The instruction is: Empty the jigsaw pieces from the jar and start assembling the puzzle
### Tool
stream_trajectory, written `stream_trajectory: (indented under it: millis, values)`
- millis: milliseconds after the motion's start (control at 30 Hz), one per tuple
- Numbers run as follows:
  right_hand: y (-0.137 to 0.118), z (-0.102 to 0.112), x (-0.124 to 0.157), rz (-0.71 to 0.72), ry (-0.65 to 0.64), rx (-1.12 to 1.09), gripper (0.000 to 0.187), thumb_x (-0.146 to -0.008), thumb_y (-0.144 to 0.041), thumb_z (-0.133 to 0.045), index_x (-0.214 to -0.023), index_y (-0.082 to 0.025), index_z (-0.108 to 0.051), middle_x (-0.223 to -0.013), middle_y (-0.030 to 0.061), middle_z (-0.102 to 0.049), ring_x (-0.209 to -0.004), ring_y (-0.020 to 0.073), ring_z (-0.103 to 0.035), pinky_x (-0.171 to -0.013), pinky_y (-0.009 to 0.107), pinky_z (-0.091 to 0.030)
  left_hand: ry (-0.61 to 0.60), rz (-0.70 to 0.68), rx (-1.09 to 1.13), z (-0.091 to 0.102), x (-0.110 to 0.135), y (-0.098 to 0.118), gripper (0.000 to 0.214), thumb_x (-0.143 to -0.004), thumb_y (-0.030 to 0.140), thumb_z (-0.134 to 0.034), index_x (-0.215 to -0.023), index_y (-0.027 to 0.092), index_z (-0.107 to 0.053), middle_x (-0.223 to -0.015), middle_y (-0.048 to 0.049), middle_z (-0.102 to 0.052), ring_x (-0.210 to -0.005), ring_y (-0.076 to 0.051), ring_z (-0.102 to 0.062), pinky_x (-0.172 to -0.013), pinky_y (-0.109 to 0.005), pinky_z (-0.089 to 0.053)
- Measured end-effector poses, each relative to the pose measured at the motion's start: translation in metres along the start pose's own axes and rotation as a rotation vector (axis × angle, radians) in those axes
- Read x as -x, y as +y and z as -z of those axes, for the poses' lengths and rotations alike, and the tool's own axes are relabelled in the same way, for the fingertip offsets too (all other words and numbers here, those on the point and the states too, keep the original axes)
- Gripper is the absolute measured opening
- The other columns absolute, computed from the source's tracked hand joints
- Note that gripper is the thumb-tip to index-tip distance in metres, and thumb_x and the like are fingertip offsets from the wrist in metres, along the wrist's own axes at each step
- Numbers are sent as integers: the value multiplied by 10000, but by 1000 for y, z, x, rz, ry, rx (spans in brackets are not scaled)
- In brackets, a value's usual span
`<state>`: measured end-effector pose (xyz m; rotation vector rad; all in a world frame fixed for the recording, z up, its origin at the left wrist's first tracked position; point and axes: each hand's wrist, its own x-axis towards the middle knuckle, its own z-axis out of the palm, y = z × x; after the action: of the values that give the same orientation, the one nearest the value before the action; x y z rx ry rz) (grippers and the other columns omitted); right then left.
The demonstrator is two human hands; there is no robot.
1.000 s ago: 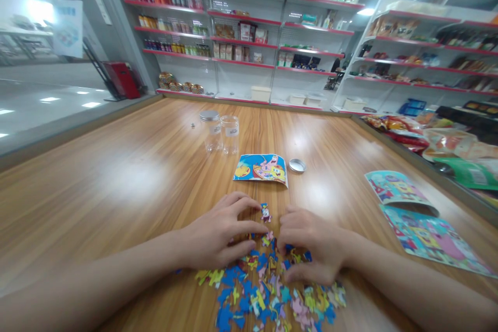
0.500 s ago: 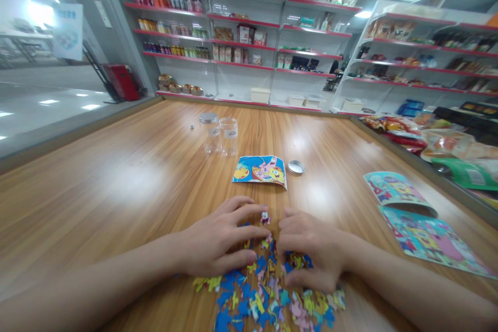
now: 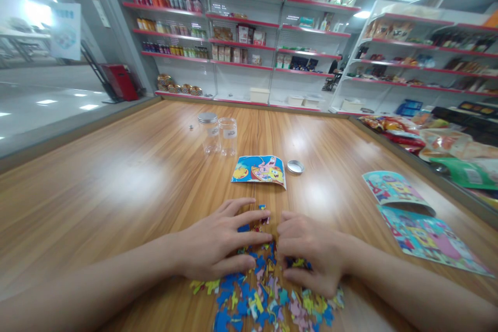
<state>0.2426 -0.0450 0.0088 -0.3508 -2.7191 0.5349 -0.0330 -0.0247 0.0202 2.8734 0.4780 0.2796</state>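
My left hand (image 3: 218, 241) lies over the far left part of a heap of loose jigsaw puzzle pieces (image 3: 249, 295), fingers spread. Its index fingertip rests over a small puzzle piece (image 3: 266, 220), mostly covering it; a blue-and-yellow piece (image 3: 262, 207) shows just beyond that finger. To the right, my right hand (image 3: 311, 249) is on the heap with bent fingers, the thumb apart from them. Pieces show in the gap, and nothing is visibly held; its fingertips are partly hidden. Beyond both hands lies a curved cartoon picture card (image 3: 259, 170).
A silver lid (image 3: 295, 167) lies right of the card. Farther back stand a lidded clear jar (image 3: 210, 137) and a clear jar (image 3: 227, 140) without a lid. Two picture sheets (image 3: 428, 238) are at right, near bagged snacks (image 3: 459, 148). Stocked shelves (image 3: 241, 44) rise behind the table.
My left index and middle fingers have moved slightly right, over the small piece that showed more fully before. The blue-and-yellow piece has come into sight beyond them. My right hand has barely moved.
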Motion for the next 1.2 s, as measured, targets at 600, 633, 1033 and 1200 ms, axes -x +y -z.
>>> stream_trajectory:
  millis: [600, 633, 1033, 1200]
  values:
    - [3, 1, 3, -16, 42, -14, 204, -820, -371, -644, -925, -205, -593, -745, 6, -664, -678, 172, -586, -701, 344, -350, -57, -172, -53, 8, -1, 17, 555, -948, 611, -522, -1417, 315, -521, -1583, -97, -382, -1453, -422, -284, -1155, -629, -325]
    - [3, 1, 4, -16, 41, -16, 199, -826, -366, -639, -933, -206, -592, -749, 5, -668, -682, 173, -593, -704, 345, -353, -72, -167, -52, 8, -2, 19, 570, -942, 632, -517, -1418, 318, -521, -1586, -102, -376, -1450, -429, -288, -1152, -635, -322]
    - [-1, 2, 1, -57, 6, 29, 185, -836, -377, -598, -904, -205, -588, -704, 5, -645, -648, 175, -570, -687, 342, -355, -61, -102, -18, 5, -1, 19, 571, -913, 692, -512, -1361, 342, -569, -1603, -102, -343, -1431, -466, -315, -1129, -672, -313]
    - [1, 1, 2, -48, -7, 53, 187, -836, -374, -593, -913, -204, -587, -722, 11, -634, -665, 182, -563, -685, 342, -355, -27, -71, 26, 4, 0, 15, 589, -937, 638, -522, -1410, 287, -509, -1574, -112, -379, -1441, -414, -298, -1173, -641, -285]
